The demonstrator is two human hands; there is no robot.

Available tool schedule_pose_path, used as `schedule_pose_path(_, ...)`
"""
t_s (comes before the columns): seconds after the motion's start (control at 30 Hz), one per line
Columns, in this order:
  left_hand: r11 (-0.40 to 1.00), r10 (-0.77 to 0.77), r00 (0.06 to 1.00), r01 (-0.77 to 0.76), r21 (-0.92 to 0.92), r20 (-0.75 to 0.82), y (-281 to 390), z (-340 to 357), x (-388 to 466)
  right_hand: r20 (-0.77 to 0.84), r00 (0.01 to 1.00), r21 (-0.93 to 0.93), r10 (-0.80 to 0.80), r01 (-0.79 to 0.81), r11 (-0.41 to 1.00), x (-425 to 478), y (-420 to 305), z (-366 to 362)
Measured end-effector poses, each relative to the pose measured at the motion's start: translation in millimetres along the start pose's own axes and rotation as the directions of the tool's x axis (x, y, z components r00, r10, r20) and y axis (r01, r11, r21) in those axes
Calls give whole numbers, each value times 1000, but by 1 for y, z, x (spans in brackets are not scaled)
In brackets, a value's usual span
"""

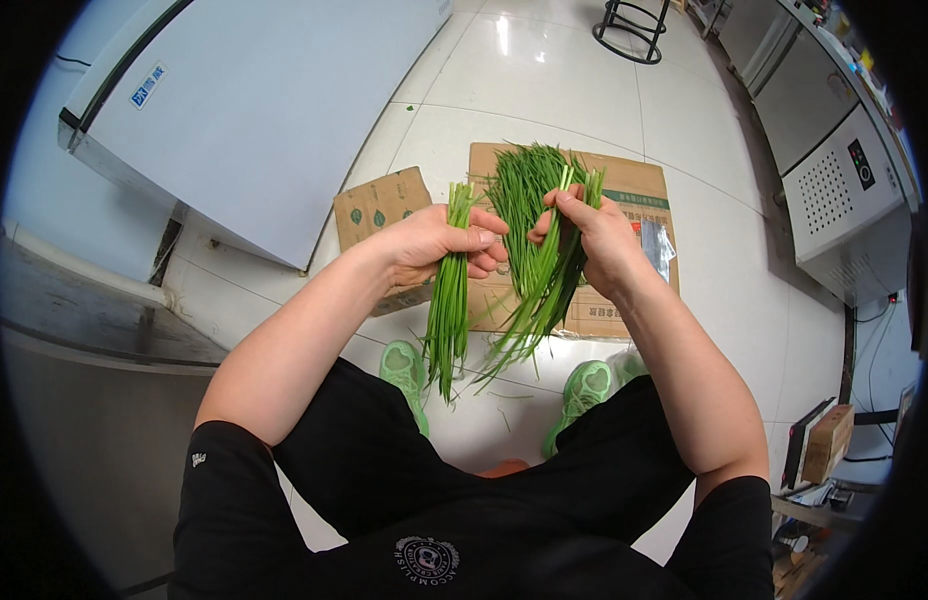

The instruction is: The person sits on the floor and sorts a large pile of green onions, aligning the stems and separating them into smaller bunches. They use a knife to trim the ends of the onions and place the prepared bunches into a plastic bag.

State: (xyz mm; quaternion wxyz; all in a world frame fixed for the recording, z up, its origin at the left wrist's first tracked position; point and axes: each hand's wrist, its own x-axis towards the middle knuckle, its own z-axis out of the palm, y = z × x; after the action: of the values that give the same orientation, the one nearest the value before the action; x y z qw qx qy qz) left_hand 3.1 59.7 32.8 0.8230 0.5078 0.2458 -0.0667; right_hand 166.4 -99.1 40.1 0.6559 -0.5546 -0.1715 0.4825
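My left hand (456, 244) holds a bunch of green garlic chives (447, 307), pale cut ends up and leaves hanging down, the thumb across the stalks and the fingertips apart. To its right, my right hand (595, 232) grips another, looser bunch of chives (542, 300), its leaves slanting down to the left, with some stalks between thumb and forefinger. A larger pile of chives (527, 187) lies beyond the hands on a flattened cardboard sheet (636, 176) on the floor.
A small cardboard box (381, 199) stands left of the sheet. At the left is a large white appliance (254, 97); steel cabinets (801, 97) line the right. A black metal stool base (629, 34) stands farther off. Loose leaves lie on the tiles near my green shoes (584, 390).
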Motion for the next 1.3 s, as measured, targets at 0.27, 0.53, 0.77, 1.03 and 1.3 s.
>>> schedule_pose_path(0.27, 999, 26, 999, -25, -37, 25, -5, 10, 3, 112, 994, -229, -5, 30, 973, -12, 3, 16)
schedule_pose_path(0.53, 986, 21, 1000, -21, 168, 3, -11, 25, 3, 35, 998, -227, -43, 50, 973, -11, 19, 26)
schedule_pose_path(0.77, 997, 44, 990, -51, 51, 136, -11, 16, 5, 36, 999, 18, 5, -6, 1000, -2, 25, 17)
schedule_pose_path(1.03, 991, 65, 994, -54, -121, 89, -1, 4, 1, -32, 999, 126, 4, 0, 992, 1, 13, 4)
schedule_pose_path(1.3, 985, 156, 983, -148, 90, -96, -1, 3, 2, -61, 997, -90, -52, 47, 995, 0, 7, 0)
